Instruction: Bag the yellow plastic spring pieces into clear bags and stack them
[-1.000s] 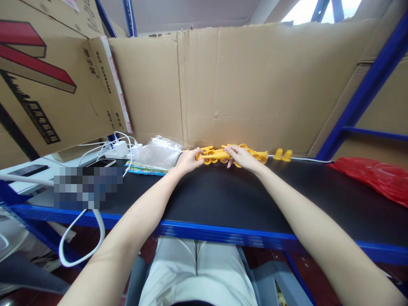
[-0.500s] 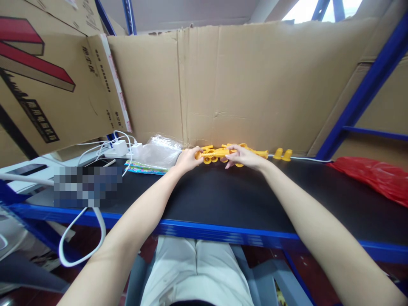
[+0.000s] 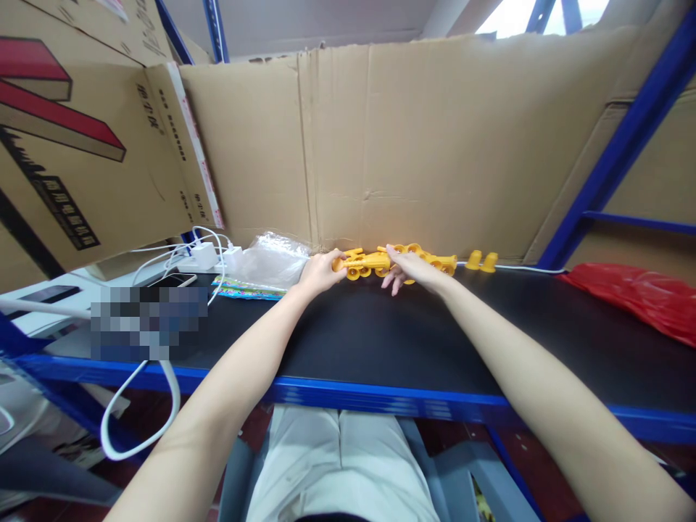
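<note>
A long yellow plastic part (image 3: 370, 262) lies across the black shelf top, low against the cardboard. My left hand (image 3: 322, 271) is closed around its left end, where a rounded tip shows by the thumb. At the other end my right hand (image 3: 409, 268) has its thumb on top and its fingers curled below, closed on the part. More yellow plastic pieces with round cups (image 3: 443, 264) lie behind and beside my right hand, partly hidden by it. Further right, two small yellow cup-shaped pieces (image 3: 481, 261) stand side by side.
A clear plastic bag (image 3: 275, 259) lies left of my left hand, over a colourful packet (image 3: 247, 287). White chargers (image 3: 204, 255) and cables are further left. A red plastic bag (image 3: 634, 301) is at the right. The shelf has a blue front edge (image 3: 391, 400); cardboard (image 3: 462, 145) stands behind.
My right hand has turned slightly, its thumb now lying along the top and its fingers lower. My left hand keeps its hold on the part. The view has shifted a little.
</note>
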{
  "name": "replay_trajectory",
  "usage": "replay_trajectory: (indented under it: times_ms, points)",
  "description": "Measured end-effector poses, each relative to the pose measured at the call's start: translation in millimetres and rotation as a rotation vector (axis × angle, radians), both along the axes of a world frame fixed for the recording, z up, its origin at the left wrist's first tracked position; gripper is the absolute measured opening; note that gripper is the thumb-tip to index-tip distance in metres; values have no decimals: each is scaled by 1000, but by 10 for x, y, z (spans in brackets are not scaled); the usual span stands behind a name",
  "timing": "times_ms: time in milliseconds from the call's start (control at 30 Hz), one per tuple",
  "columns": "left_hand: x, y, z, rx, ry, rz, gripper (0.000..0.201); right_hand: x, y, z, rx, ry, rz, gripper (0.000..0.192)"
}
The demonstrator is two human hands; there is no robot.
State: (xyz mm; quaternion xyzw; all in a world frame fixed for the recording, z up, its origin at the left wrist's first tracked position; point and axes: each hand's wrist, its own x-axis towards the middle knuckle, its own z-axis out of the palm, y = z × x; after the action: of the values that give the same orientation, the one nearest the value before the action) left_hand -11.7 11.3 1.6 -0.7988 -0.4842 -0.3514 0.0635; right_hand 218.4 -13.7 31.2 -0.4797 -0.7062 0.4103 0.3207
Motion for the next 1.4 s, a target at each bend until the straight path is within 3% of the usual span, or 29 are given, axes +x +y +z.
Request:
replay_trajectory:
  times_ms: [133, 367, 700, 867, 1033, 1400]
  points:
    - [-5, 10, 1, 3, -1, 5, 28, 59, -12, 15, -27, 64, 142, 44]
    - [-9, -28, 45, 1, 48, 39, 30, 75, 0, -7, 53, 35, 200, 34]
    - [-7, -36, 45, 19, 63, 33, 30, -3, 6, -31, 38, 4, 60, 49]
    - [-10, -15, 32, 4, 57, 46, 30, 36, 32, -39, 113, 9, 106, 37]
    - [-12, -10, 27, 7, 63, 50, 31, 75, 57, -49, 169, 49, 167, 42]
    - [-9, -22, 43, 2, 69, 66, 31, 52, 111, -120, 222, 73, 110, 34]
